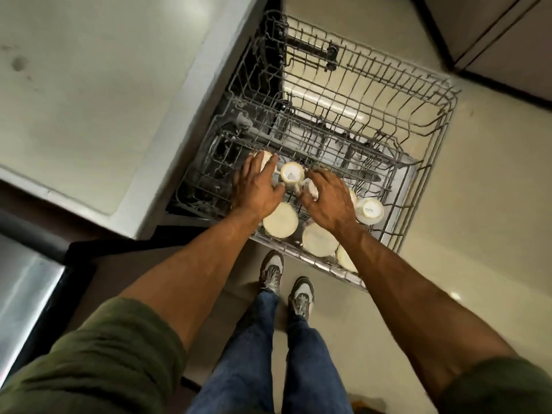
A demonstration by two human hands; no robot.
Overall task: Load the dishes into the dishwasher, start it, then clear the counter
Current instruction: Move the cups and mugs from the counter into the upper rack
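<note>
The wire dishwasher rack (442, 121) is pulled out over the floor. In its near corner stand upturned cream cups and bowls. My left hand (257, 188) lies over an upturned cup (265, 160) at the rack's left side, its fingers fairly straight across the cup's base. My right hand (328, 201) curls its fingers round a small white cup (310, 188) beside it. Between my hands stands a labelled cup (292, 174). Another labelled cup (369, 210) sits to the right of my right hand. An upturned bowl (280, 220) and a second bowl (318, 239) lie nearer me.
A pale counter (89, 100) runs along the left, above the dishwasher opening. The far and right parts of the rack hold no dishes. A dark cabinet (493, 34) stands at the top right. My shoes (270, 271) are on the tiled floor just short of the rack. A steel surface (24, 282) lies at the lower left.
</note>
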